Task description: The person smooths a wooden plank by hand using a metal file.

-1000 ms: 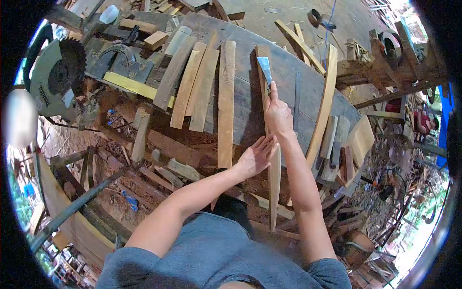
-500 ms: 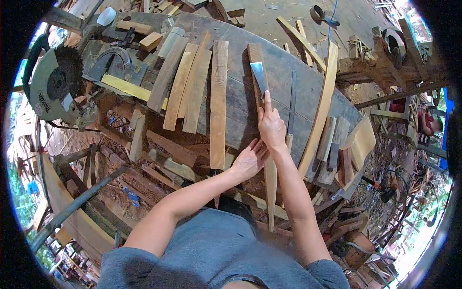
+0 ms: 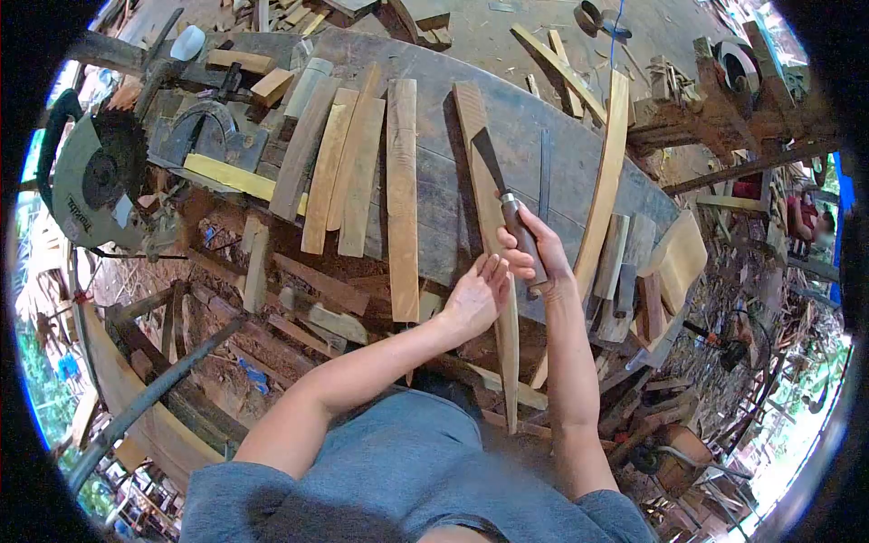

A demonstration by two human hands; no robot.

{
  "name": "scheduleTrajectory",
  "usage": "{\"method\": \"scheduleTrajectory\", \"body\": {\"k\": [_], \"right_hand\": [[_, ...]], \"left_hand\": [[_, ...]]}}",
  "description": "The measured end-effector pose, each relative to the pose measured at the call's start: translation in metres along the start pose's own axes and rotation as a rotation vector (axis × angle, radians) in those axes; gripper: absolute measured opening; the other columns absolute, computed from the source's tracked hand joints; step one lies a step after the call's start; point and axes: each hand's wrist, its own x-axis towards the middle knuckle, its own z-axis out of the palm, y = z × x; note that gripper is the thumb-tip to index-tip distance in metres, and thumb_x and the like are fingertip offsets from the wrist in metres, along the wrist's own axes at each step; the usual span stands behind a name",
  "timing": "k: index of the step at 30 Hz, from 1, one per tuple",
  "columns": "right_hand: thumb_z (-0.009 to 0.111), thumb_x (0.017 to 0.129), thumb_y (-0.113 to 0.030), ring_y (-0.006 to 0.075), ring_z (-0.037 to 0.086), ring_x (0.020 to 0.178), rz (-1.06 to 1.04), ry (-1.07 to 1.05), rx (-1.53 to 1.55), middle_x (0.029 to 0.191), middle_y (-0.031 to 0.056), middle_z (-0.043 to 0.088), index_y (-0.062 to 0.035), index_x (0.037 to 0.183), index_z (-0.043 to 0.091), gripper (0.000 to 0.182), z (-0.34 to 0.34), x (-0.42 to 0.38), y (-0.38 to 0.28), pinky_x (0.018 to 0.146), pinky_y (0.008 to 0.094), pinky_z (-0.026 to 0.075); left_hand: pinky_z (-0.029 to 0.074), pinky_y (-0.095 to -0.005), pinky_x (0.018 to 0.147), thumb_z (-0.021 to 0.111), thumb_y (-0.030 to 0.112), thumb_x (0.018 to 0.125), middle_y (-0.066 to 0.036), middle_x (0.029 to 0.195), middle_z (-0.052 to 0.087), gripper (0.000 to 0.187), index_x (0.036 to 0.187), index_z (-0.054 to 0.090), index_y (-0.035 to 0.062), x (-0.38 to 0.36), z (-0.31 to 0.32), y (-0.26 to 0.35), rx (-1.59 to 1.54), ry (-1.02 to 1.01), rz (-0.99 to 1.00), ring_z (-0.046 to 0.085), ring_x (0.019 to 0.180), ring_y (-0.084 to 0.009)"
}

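Note:
My right hand (image 3: 529, 244) is closed around the dark wooden handle of a putty knife (image 3: 491, 161). Its metal blade points away from me, tilted over a long, narrow wooden strip (image 3: 469, 113). That strip lies lengthwise on the bench, and its tapered near end overhangs the front edge. My left hand (image 3: 478, 297) lies against the strip just below the knife, fingers extended and slightly apart; its thumb is hidden. A dark flat metal bar (image 3: 544, 172) is on the bench to the right.
Several wooden strips (image 3: 403, 199) lie to the left on the bench (image 3: 434, 68). A circular saw (image 3: 95, 181) is at the far left. To the right are a long curved strip (image 3: 605, 181) and short wood blocks (image 3: 647, 308). A person (image 3: 804, 222) is in the right background.
My right hand has lifted and turned the putty knife, bringing its handle into view and drawing it back from the strip. My left hand has stayed nearly in place.

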Motion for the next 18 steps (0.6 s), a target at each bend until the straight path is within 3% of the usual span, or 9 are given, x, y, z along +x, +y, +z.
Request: {"method": "scheduleTrajectory", "body": {"k": [2,3,5,7,9,11,13,14,18], "right_hand": [[0.031,0.103,-0.037,0.0102,0.04,0.043,0.116,-0.305,0.61,0.074,0.0072,0.038,-0.0174,0.147,0.022,0.049,-0.02,0.007,0.007,0.03,0.0216,0.036],[0.031,0.103,-0.037,0.0102,0.04,0.043,0.118,-0.309,0.609,0.074,0.0072,0.038,-0.0174,0.147,0.022,0.049,-0.024,0.008,0.01,0.03,0.0216,0.036],[0.035,0.101,-0.043,0.0088,0.039,0.042,0.111,-0.331,0.746,0.071,0.0032,0.041,-0.0134,0.128,0.044,0.041,-0.03,0.009,0.014,0.03,0.0217,0.036],[0.036,0.101,-0.043,0.0092,0.042,0.045,0.074,-0.306,0.628,0.073,0.0036,0.043,-0.0135,0.126,0.045,0.04,-0.024,0.007,0.014,0.031,0.0209,0.037],[0.037,0.101,-0.04,0.009,0.046,0.05,-0.023,-0.016,0.241,0.076,0.0047,0.047,-0.0166,0.129,0.044,0.037,-0.017,-0.002,0.013,0.036,0.0215,0.041],[0.041,0.1,-0.036,0.0154,0.053,0.059,-0.069,0.013,0.099,0.082,0.0062,0.052,-0.0183,0.137,0.039,0.041,-0.01,-0.008,0.017,0.042,0.0277,0.048],[0.045,0.099,-0.032,0.026,0.059,0.067,-0.265,0.523,-0.989,0.088,0.0117,0.056,-0.0176,0.143,0.032,0.049,0.015,-0.014,0.021,0.053,0.0381,0.052],[0.046,0.097,-0.023,0.0287,0.062,0.081,-0.278,0.588,-1.321,0.1,0.0164,0.058,-0.017,0.147,0.026,0.054,0.024,-0.021,0.021,0.057,0.0383,0.054],[0.052,0.093,-0.016,0.0429,0.06,0.091,-0.373,0.666,-1.742,0.106,0.0238,0.057,-0.0157,0.146,0.031,0.057,0.035,-0.039,0.036,0.077,0.0476,0.048]], "left_hand": [[0.027,-0.0478,0.111,0.056,0.018,0.082,-0.02,0.131,0.049,0.045,0.121,0.054,-0.0044,0.01,-0.036,-0.001,-0.005,-0.138,-0.018,0.039,0.131,-0.0337],[0.023,-0.0469,0.113,0.053,0.017,0.083,-0.02,0.136,0.046,0.046,0.123,0.052,-0.0064,0.012,-0.051,-0.003,-0.008,-0.272,-0.036,0.037,0.133,-0.0325],[0.023,-0.0471,0.113,0.056,0.015,0.081,-0.018,0.136,0.046,0.047,0.123,0.053,-0.0048,0.01,-0.049,-0.013,0.079,-0.156,-0.05,0.037,0.133,-0.0311],[0.023,-0.0465,0.113,0.056,0.014,0.081,-0.019,0.137,0.045,0.047,0.124,0.053,-0.004,0.01,-0.05,-0.022,0.147,-0.064,-0.02,0.036,0.133,-0.0313],[0.024,-0.0453,0.113,0.054,0.015,0.082,-0.019,0.137,0.045,0.048,0.126,0.051,-0.0039,0.01,-0.049,-0.023,0.153,-0.084,-0.021,0.037,0.133,-0.0318],[0.025,-0.0447,0.113,0.056,0.019,0.084,-0.016,0.141,0.043,0.05,0.13,0.048,-0.0006,0.015,-0.049,-0.021,0.179,-0.209,-0.063,0.036,0.134,-0.0305],[0.024,-0.0446,0.113,0.051,0.017,0.086,-0.019,0.142,0.041,0.049,0.13,0.047,-0.0044,0.016,-0.041,-0.02,0.188,-0.204,-0.071,0.036,0.134,-0.0321],[0.023,-0.0445,0.114,0.045,0.015,0.088,-0.022,0.142,0.04,0.048,0.13,0.045,-0.0082,0.017,-0.038,-0.019,0.205,-0.2,-0.079,0.037,0.134,-0.0338],[0.023,-0.0447,0.114,0.045,0.018,0.09,-0.027,0.144,0.037,0.052,0.134,0.042,-0.0104,0.017,-0.046,-0.008,0.401,-0.288,-0.026,0.035,0.135,-0.037]]}}
